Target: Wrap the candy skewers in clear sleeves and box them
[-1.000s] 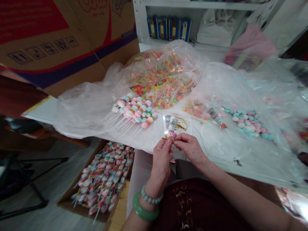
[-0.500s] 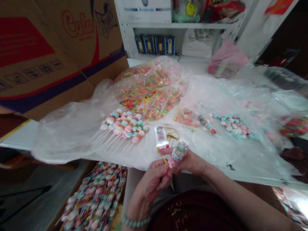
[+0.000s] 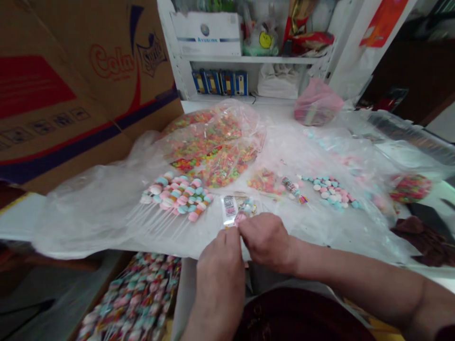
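Observation:
My left hand (image 3: 218, 267) and my right hand (image 3: 265, 239) meet at the table's front edge, fingers pinched together on a wrapped candy skewer (image 3: 241, 214) whose pink and blue top pokes out above them. Small clear printed bags (image 3: 230, 208) lie on the plastic sheet just beyond my fingertips. A pile of unwrapped pastel candy skewers (image 3: 176, 195) lies to the left of the hands, sticks pointing toward me.
A cardboard box of wrapped skewers (image 3: 133, 303) sits on the floor at lower left. Bags of small coloured candies (image 3: 213, 147) and loose pastel candies (image 3: 330, 189) lie on the plastic-covered table (image 3: 88, 208). A large carton (image 3: 71, 90) stands left; white shelves (image 3: 249, 61) behind.
The camera view has tilted up. My hands moved forward onto the table edge and lowered the wrapped skewer, which now is mostly covered by my fingers.

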Motion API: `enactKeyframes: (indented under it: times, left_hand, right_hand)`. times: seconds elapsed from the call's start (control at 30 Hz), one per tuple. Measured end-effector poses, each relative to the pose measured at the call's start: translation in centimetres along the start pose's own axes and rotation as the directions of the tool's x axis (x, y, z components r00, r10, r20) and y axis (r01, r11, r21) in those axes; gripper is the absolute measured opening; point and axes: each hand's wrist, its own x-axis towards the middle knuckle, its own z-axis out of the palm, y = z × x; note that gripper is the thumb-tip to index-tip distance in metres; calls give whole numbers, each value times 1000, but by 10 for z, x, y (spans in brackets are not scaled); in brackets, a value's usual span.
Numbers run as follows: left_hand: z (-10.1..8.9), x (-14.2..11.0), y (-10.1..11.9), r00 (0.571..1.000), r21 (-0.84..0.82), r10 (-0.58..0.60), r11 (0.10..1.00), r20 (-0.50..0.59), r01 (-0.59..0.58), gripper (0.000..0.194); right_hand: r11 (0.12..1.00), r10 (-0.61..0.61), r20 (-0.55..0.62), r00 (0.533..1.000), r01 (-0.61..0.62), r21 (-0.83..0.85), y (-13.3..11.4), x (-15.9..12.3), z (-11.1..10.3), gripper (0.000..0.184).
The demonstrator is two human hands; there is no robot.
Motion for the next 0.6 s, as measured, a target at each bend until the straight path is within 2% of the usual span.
enactKeyframes:
  times: [0.03,0.07,0.1,0.13,0.17,0.2,0.23,0.27,0.3,0.33,0.37,0.4,0.43,0.47,0.5,0.53,0.57,0.6]
  left_hand:
    - [9,-1,3,997,-57,-7,998,-78,3,16]
    - [18,-1,3,989,-162,-47,987,-141,24,13]
    - [24,1,1,979,-307,-125,949,-160,70,11]
    - [29,3,-3,962,-469,-233,872,-139,143,16]
    - [32,5,-8,930,-618,-360,747,-66,245,26]
    - [32,7,-14,883,-727,-462,576,88,374,36]
    - [32,6,-20,812,-767,-504,381,295,515,45]
    - [30,4,-25,722,-735,-470,200,508,647,52]
    - [28,1,-29,627,-652,-370,71,686,755,57]
    - [26,-3,-31,548,-562,-244,14,800,827,61]
    - [24,-8,-33,510,-512,-136,21,850,859,61]
    - [23,-11,-34,516,-511,-65,72,854,856,58]
    - [23,-14,-34,555,-545,-32,156,831,824,52]
    - [21,-15,-34,615,-589,-21,262,788,765,45]
    - [20,-14,-34,680,-624,-20,379,733,683,36]
    - [17,-12,-35,745,-641,-17,498,666,584,29]
    - [13,-9,-35,798,-631,-2,611,602,478,24]
    - [8,-6,-36,834,-598,32,712,551,368,21]
  right_hand:
    - [976,166,-71,984,-153,153,3,3,7,25]
    - [916,303,-92,948,-264,303,5,5,15,25]
    - [838,404,-75,912,-336,430,8,5,22,23]
    - [765,468,-50,882,-376,523,11,4,29,21]
    - [719,506,-43,861,-394,573,14,0,33,18]
    - [694,534,-53,844,-402,598,18,-4,36,16]
    - [702,540,-79,838,-398,590,22,-10,37,14]
    - [754,509,-120,852,-375,539,26,-16,36,13]
    - [822,439,-143,887,-332,462,29,-23,34,13]
    - [884,346,-140,928,-272,380,32,-29,32,13]
    - [926,259,-117,959,-212,313,34,-34,30,14]
    - [946,208,-90,974,-176,273,35,-38,28,16]
    - [947,208,-63,976,-185,262,35,-41,26,18]
    - [918,275,-21,961,-255,305,34,-43,25,18]
    - [832,392,64,918,-383,402,33,-43,24,17]
    - [678,502,211,839,-533,507,32,-43,22,15]
    - [472,545,411,731,-673,570,32,-43,19,13]
    - [262,503,610,612,-781,568,33,-43,17,16]
